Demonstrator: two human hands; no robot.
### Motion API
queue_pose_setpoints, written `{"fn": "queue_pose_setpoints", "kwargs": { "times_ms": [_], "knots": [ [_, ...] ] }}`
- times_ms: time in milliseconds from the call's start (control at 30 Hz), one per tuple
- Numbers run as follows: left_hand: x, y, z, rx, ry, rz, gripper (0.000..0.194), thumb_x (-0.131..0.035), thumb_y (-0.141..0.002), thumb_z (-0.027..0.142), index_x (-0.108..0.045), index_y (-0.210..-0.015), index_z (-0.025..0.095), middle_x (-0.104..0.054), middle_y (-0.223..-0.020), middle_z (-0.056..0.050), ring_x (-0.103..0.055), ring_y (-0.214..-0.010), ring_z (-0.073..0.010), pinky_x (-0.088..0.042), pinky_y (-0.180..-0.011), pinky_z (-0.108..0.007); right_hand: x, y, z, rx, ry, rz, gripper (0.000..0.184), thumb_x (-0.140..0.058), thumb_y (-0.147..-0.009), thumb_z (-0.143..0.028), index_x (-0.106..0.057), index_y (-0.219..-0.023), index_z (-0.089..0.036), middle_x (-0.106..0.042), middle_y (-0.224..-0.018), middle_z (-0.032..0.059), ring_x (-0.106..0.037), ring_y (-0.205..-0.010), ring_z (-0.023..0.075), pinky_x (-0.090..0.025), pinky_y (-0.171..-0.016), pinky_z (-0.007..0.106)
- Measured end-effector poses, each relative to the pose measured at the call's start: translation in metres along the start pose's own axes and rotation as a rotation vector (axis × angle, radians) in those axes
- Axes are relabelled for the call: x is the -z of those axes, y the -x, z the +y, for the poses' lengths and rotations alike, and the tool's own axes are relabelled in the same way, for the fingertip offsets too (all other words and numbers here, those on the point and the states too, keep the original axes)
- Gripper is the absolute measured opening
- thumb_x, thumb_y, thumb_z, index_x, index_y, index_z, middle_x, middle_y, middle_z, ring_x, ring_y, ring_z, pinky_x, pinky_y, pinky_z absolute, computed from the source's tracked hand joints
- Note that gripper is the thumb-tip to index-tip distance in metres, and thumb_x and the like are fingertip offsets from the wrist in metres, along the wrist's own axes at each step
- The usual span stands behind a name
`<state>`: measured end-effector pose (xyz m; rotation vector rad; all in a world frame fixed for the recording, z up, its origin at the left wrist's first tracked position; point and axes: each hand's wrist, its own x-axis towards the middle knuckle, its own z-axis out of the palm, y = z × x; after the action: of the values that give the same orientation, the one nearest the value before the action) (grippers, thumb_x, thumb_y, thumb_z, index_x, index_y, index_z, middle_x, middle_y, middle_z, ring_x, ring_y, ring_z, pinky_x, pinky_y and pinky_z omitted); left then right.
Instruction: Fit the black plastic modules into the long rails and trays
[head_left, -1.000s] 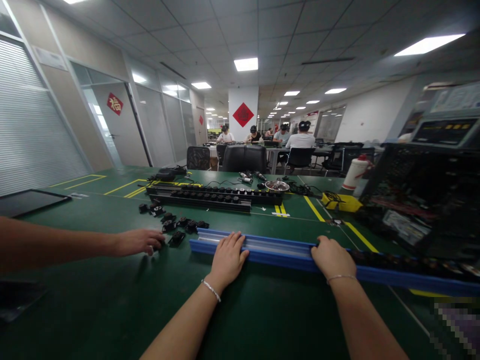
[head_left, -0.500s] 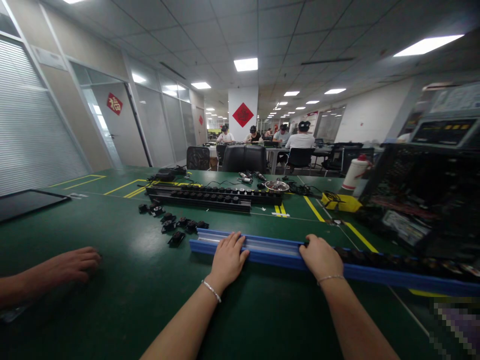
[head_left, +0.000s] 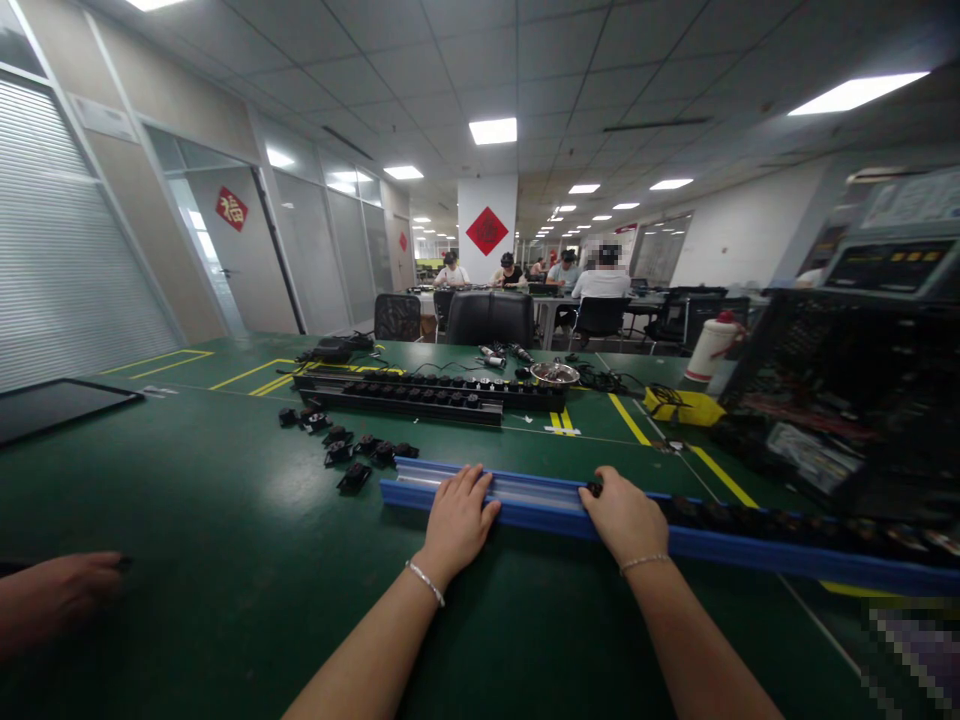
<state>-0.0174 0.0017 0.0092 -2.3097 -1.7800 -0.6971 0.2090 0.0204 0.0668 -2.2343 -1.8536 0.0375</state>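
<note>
A long blue channel rail (head_left: 529, 515) lies across the green table in front of me, its right part filled with a row of black modules (head_left: 795, 520). My left hand (head_left: 459, 515) grips the rail left of its middle, fingers over the far wall and thumb at the near wall. Inside the channel, my right hand (head_left: 626, 515) pinches a small black module (head_left: 595, 488), mostly hidden by the fingers. Beyond the rail's left end lie several loose black modules (head_left: 353, 478).
Two black rails (head_left: 405, 403) with modules lie farther back, near a metal dish (head_left: 553, 373). At left, another person's hand (head_left: 64, 600) holds something dark. An open electronics case (head_left: 817, 390), yellow block (head_left: 686, 405) and white bottle (head_left: 711, 347) stand at right.
My right hand has slid left along the rail, and the black module at its fingertips now shows more. My left hand stays put. The other person's hand has moved left.
</note>
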Motion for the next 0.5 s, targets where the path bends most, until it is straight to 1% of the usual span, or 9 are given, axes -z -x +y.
{"fn": "queue_pose_setpoints", "kwargs": {
  "times_ms": [233, 400, 500],
  "knots": [
    [-0.001, -0.001, 0.001, 0.01, -0.014, -0.001, 0.044, -0.031, -0.091, 0.043, -0.044, -0.128, 0.024, -0.046, -0.137, -0.005, -0.037, -0.127, -0.0219, -0.032, -0.103, -0.043, -0.003, 0.004, -0.008, 0.005, -0.02, -0.019, 0.036, -0.041, -0.083, -0.043, -0.05, -0.111, -0.022, -0.063, -0.105, 0.0094, -0.062, -0.088, 0.0239, -0.044, -0.072, 0.034],
    [-0.002, -0.001, 0.001, 0.02, -0.006, 0.002, 0.044, -0.031, -0.091, 0.044, -0.045, -0.127, 0.025, -0.046, -0.136, -0.005, -0.037, -0.127, -0.0221, -0.032, -0.103, -0.043, -0.008, 0.005, -0.014, 0.024, -0.081, 0.01, 0.036, -0.043, -0.082, -0.045, -0.051, -0.109, -0.023, -0.06, -0.11, 0.0082, -0.06, -0.094, 0.0225, -0.043, -0.074, 0.032],
    [-0.001, -0.001, 0.002, 0.02, -0.002, -0.001, 0.043, -0.031, -0.091, 0.045, -0.045, -0.128, 0.027, -0.045, -0.136, -0.004, -0.037, -0.127, -0.0225, -0.032, -0.102, -0.043, -0.01, 0.006, -0.016, 0.041, -0.118, 0.015, 0.036, -0.044, -0.082, -0.045, -0.052, -0.108, -0.022, -0.06, -0.109, 0.0078, -0.06, -0.095, 0.0222, -0.043, -0.073, 0.032]
  ]
}}
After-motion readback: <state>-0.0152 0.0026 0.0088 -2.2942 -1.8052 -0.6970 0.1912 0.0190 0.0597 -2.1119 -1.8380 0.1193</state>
